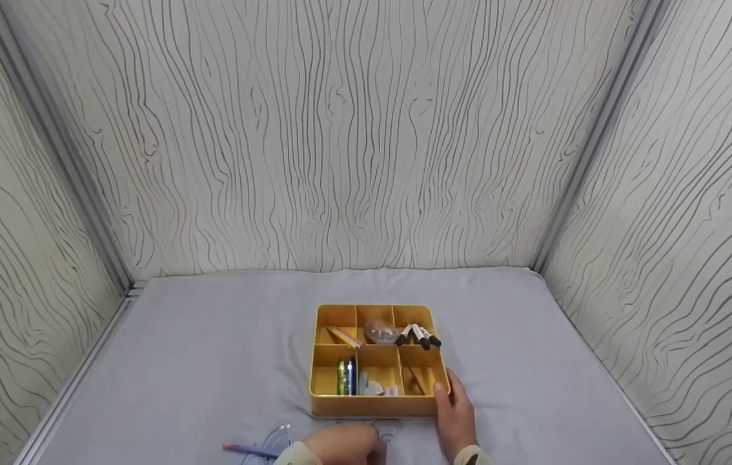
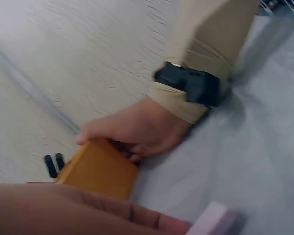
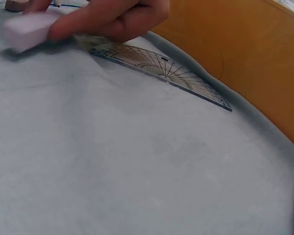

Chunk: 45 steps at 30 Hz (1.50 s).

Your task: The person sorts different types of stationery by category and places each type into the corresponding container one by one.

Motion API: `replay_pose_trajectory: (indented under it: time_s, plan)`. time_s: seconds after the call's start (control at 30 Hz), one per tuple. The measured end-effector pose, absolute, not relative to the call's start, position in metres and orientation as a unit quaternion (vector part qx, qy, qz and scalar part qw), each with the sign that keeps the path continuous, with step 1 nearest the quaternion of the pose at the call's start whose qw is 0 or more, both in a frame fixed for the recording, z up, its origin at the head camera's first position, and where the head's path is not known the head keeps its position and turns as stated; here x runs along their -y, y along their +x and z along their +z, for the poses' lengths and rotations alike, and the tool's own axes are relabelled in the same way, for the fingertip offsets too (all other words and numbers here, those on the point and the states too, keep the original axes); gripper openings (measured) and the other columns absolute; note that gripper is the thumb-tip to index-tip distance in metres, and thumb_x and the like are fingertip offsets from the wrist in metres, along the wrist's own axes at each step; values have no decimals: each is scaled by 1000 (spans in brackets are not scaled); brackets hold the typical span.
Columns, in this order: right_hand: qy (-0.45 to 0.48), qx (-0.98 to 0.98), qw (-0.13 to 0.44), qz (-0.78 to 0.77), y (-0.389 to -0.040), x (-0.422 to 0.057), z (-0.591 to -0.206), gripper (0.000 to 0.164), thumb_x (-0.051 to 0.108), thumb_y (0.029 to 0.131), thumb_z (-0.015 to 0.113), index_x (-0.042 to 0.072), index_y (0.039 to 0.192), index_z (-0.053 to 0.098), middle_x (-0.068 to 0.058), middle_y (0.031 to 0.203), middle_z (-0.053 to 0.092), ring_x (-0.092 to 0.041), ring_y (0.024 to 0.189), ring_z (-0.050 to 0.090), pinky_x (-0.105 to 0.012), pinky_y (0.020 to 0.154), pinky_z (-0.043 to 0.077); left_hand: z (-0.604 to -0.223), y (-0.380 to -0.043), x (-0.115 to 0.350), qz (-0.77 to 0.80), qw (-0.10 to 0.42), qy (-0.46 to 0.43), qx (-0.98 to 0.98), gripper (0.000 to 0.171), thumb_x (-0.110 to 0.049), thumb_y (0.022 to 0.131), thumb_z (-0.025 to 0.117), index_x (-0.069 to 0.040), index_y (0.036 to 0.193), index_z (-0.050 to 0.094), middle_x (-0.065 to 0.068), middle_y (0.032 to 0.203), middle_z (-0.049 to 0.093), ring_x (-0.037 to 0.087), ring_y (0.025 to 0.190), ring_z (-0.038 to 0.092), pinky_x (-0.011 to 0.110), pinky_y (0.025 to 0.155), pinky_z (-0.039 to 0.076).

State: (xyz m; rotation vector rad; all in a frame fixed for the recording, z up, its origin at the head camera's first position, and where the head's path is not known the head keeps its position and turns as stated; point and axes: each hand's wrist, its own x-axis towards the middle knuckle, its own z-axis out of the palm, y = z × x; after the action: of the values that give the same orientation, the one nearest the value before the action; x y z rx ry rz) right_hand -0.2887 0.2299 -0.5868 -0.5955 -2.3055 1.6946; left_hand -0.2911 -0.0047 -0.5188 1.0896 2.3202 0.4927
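Note:
A pale pink block that looks like an eraser (image 3: 29,30) is pinched in my left hand (image 1: 346,444), just above the cloth; in the head view the hand hides it. My left hand is in front of a yellow compartment tray (image 1: 372,405). My right hand (image 1: 456,416) grips the tray's front right corner, thumb over the rim. Inside the tray lie pencils (image 1: 345,336), a clear rounded item (image 1: 380,331), black-capped markers (image 1: 420,334), shiny cylinders (image 1: 346,376), small pale pieces (image 1: 374,387) and a thin brown stick (image 1: 416,380).
A clear protractor (image 3: 161,68) lies flat along the tray's front side. Left of my left hand are another clear protractor (image 1: 275,439) and a purple pencil-like stick (image 1: 246,448). Grey cloth (image 1: 211,349) covers the table, with patterned walls (image 1: 340,129) around it.

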Motion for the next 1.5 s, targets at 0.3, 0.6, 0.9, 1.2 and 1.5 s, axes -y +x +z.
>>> replay_pose_trajectory:
  time_s: [0.3, 0.6, 0.9, 1.2, 1.5]
  plan:
    - [-195, 785, 121, 575, -289, -231, -589, 64, 39, 105, 48, -1, 154, 37, -25, 157, 36, -41, 145, 35, -55, 117, 31, -484, -336, 2, 295, -1, 363, -884, 10, -25, 83, 78, -19, 88, 71, -13, 82, 60, 4, 77, 54, 24, 70, 50]
    - [-197, 784, 112, 577, -289, -227, -590, 65, 38, 104, 48, -1, 155, 35, -24, 159, 35, -41, 146, 33, -55, 117, 29, -507, -350, -7, 242, -80, 272, -928, 13, -24, 83, 79, -14, 85, 71, -5, 82, 62, 17, 80, 58, 35, 74, 51]
    - [-186, 782, 123, 582, -288, -228, -593, 64, 37, 104, 50, -2, 154, 37, -24, 157, 37, -40, 145, 35, -54, 118, 29, -527, -326, -10, 188, -222, 394, -872, 15, -23, 85, 74, -18, 84, 61, -9, 74, 57, 11, 67, 55, 29, 58, 47]
    - [-185, 788, 127, 574, -290, -230, -592, 63, 35, 104, 50, -3, 153, 37, -25, 157, 37, -41, 145, 35, -54, 118, 29, -530, -286, -28, 41, -24, 406, -913, 16, -31, 82, 75, -16, 82, 70, -3, 71, 60, 11, 58, 55, 30, 50, 45]
    - [-195, 785, 117, 576, -290, -230, -594, 64, 36, 104, 50, -1, 154, 36, -25, 158, 35, -41, 145, 34, -55, 117, 29, -546, -272, -36, 7, -18, 368, -930, 19, -29, 78, 80, -19, 93, 74, 2, 86, 60, 19, 74, 57, 33, 58, 51]
